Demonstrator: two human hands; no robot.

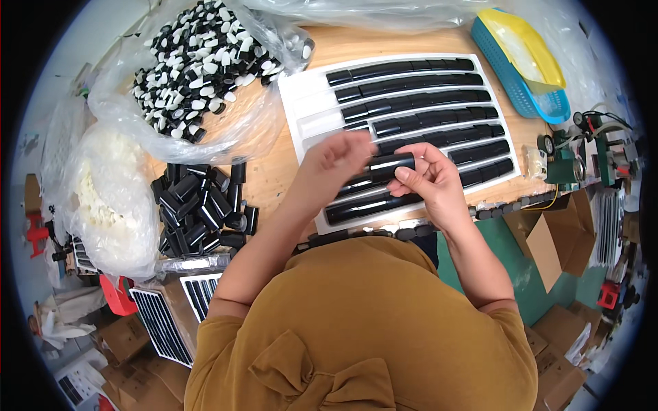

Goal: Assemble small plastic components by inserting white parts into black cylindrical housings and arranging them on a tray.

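Observation:
Between the thumb and fingers of my right hand [433, 179] is a glossy black cylinder [393, 166], held nearly level above the white tray. My left hand [337, 163] is raised by the cylinder's left end, its fingers smeared by motion, so I cannot tell whether it grips anything. Beneath both hands lies the white slotted tray [305, 92], with rows of black cylinders [411, 88] laid end to end in its grooves. My hands and forearms hide part of the lower rows.
Loose black cylinders [199, 209] are heaped left of the tray. Behind them, clear plastic holds a pile of small black and white pieces [199, 65]. A bag of cream pieces [103, 198] sits far left. At the right stand blue and yellow baskets [504, 75] and a gauge fixture [567, 154].

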